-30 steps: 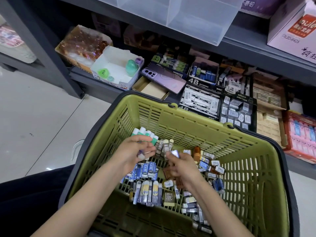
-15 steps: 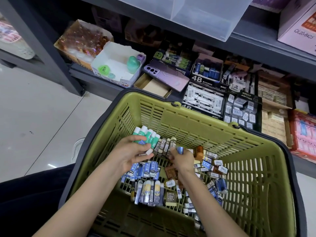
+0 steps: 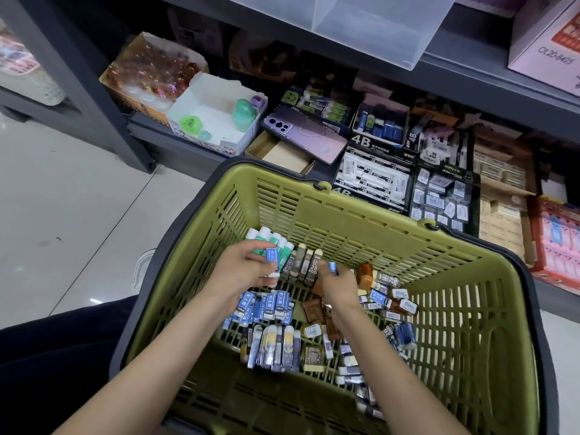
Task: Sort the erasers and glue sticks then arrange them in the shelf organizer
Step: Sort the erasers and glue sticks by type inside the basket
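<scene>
1: Two hands are seen down in the green basket, and something is gripped in each. A blue-sleeved eraser is held in the curled fingers of the left hand, just above the green-and-white glue sticks lined up at the far wall.

2: And the right hand is closed in a pinch on a second blue eraser, right beside the row of grey 2B erasers.

1: How are these pieces expected to handle?

2: Light, it is judged, and firm with a little give. The paper sleeves look slick, so a pinch across the broad faces is favoured. Taken by the ends, a block could be squeezed out of its sleeve.

1: And the glue sticks?

2: Rigid round tubes, liable to roll. They are best taken around the barrel, since a cap might be pulled off.

1: Looks are noted now. A blue eraser row with white lettering is laid mid-basket, blue-and-yellow tubes lie nearer the wearer, and amber blocks are mixed with loose pieces on the right.

2: Sorting is judged partway done. Nothing is being carried to the shelf, where boxed 4B erasers are shown behind the basket.
</scene>
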The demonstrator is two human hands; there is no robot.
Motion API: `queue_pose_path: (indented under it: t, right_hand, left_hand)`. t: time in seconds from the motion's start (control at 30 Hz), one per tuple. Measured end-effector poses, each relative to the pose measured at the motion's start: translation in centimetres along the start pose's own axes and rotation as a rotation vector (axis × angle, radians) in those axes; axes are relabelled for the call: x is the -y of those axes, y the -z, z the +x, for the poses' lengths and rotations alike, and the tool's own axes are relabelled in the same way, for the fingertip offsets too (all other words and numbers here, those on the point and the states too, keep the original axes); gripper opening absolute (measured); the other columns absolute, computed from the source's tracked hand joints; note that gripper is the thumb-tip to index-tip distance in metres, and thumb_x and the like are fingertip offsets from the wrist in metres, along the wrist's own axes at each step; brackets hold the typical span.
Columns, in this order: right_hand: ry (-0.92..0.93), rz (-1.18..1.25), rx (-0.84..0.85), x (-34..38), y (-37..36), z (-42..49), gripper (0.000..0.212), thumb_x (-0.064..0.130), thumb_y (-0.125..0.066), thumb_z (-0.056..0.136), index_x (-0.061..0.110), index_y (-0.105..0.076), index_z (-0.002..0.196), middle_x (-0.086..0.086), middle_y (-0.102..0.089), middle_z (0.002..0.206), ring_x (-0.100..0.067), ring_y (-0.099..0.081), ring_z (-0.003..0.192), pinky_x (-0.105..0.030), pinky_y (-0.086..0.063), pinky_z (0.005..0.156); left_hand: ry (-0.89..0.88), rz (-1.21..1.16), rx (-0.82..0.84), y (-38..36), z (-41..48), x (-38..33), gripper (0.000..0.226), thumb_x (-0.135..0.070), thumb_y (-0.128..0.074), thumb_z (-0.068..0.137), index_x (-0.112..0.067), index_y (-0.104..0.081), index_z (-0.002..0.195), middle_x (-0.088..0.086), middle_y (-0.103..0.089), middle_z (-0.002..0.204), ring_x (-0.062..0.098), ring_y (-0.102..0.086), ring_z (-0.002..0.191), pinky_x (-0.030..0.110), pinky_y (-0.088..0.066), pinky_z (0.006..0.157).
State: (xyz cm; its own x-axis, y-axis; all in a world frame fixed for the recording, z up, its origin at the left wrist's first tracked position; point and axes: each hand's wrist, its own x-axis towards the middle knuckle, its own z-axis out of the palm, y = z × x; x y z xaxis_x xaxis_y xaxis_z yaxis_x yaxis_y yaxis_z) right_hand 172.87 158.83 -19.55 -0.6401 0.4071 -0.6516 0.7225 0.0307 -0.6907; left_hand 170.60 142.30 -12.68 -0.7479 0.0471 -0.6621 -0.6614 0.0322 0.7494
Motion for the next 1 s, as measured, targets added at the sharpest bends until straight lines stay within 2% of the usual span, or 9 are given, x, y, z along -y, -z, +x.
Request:
queue_pose_path:
  t: [0.07,0.27,0.37,0.47,0.6,0.67,0.73,0.9,1.0]
  right_hand:
    - [-0.031,0.066,0.099,0.4,1.1,-1.2,0.043,0.027,-0.050,0.098,-0.005,-0.047,0.127,-0.010,-0.055,0.071,-0.020,-0.050,0.063,-0.028,-0.045,0.055]
    - [0.057,0.159,0.499,1.3,2.1,-5.9,0.021,0.022,-0.056,0.094,0.004,-0.066,0.098,-0.004,-0.066,0.077,-0.012,-0.061,0.065,-0.025,-0.053,0.057]
    - [0.163,0.102,0.474,1.4,1.2,-7.2,0.014,0.016,-0.057,0.094,0.007,-0.065,0.086,-0.004,-0.059,0.067,-0.008,-0.054,0.051,-0.020,-0.045,0.048]
    - [0.114,0.141,0.485,1.4,0.1,-7.1,0.017,0.019,-0.058,0.094,0.014,-0.060,0.078,0.000,-0.055,0.059,-0.007,-0.045,0.044,-0.019,-0.037,0.041]
    - [0.052,-0.061,0.414,0.8,-1.0,-5.6,0.023,0.018,-0.063,0.091,0.010,-0.055,0.071,-0.007,-0.059,0.070,-0.012,-0.046,0.050,-0.021,-0.037,0.042]
    - [0.103,-0.253,0.384,0.3,-1.7,-4.7,0.029,0.018,-0.066,0.088,0.005,-0.052,0.067,-0.013,-0.058,0.074,-0.012,-0.047,0.048,-0.022,-0.038,0.043]
    - [0.129,-0.407,0.377,-0.1,-2.6,-4.2,0.024,0.021,-0.069,0.086,0.006,-0.055,0.074,-0.011,-0.053,0.076,-0.016,-0.049,0.051,-0.024,-0.039,0.050]
    - [0.122,-0.525,0.392,-0.9,-4.9,-3.6,0.040,0.023,-0.072,0.083,0.011,-0.043,0.059,-0.018,-0.055,0.070,-0.020,-0.042,0.048,-0.029,-0.037,0.050]
    - [0.156,-0.581,0.384,-1.1,-5.4,-3.7,0.037,0.025,-0.069,0.086,0.012,-0.044,0.061,-0.010,-0.054,0.077,-0.018,-0.046,0.050,-0.027,-0.038,0.049]
  left_hand:
    - [-0.013,0.041,0.030,0.1,-0.1,-0.1,0.040,0.015,-0.060,0.082,-0.012,-0.065,0.110,0.009,-0.056,0.087,0.022,-0.063,0.072,0.020,-0.056,0.058]
    - [-0.115,0.242,0.252,0.1,-1.6,-0.1,0.050,0.017,-0.063,0.079,-0.012,-0.061,0.120,0.015,-0.052,0.089,0.021,-0.059,0.073,0.024,-0.058,0.066]
    - [-0.184,0.361,0.269,0.5,-2.6,-0.3,0.045,0.014,-0.067,0.077,-0.004,-0.060,0.117,0.016,-0.055,0.086,0.024,-0.061,0.071,0.025,-0.058,0.066]
    - [-0.213,0.347,0.254,1.4,-3.7,-1.0,0.043,0.011,-0.066,0.079,-0.004,-0.059,0.118,0.020,-0.059,0.097,0.024,-0.062,0.078,0.027,-0.058,0.072]
    - [-0.616,0.561,-0.068,4.4,-5.2,-2.5,0.036,-0.006,-0.070,0.082,-0.021,-0.062,0.113,-0.005,-0.065,0.102,0.005,-0.061,0.094,0.014,-0.047,0.085]
    - [-0.830,0.725,-0.295,6.3,-5.6,-3.2,0.033,-0.010,-0.072,0.080,-0.018,-0.066,0.111,-0.001,-0.064,0.107,0.015,-0.057,0.102,0.024,-0.041,0.090]
    - [-0.904,0.922,-0.435,7.5,-5.5,-3.3,0.036,-0.014,-0.073,0.079,-0.014,-0.066,0.115,0.007,-0.061,0.114,0.027,-0.052,0.109,0.031,-0.033,0.094]
    - [-0.793,1.039,-0.324,7.9,-4.6,-1.8,0.052,-0.014,-0.074,0.079,-0.015,-0.058,0.128,0.012,-0.045,0.136,0.032,-0.042,0.126,0.037,-0.032,0.104]
    - [-0.789,1.015,-0.302,7.9,-4.2,-1.8,0.053,-0.015,-0.074,0.079,-0.018,-0.057,0.129,0.010,-0.042,0.138,0.029,-0.041,0.126,0.036,-0.033,0.103]
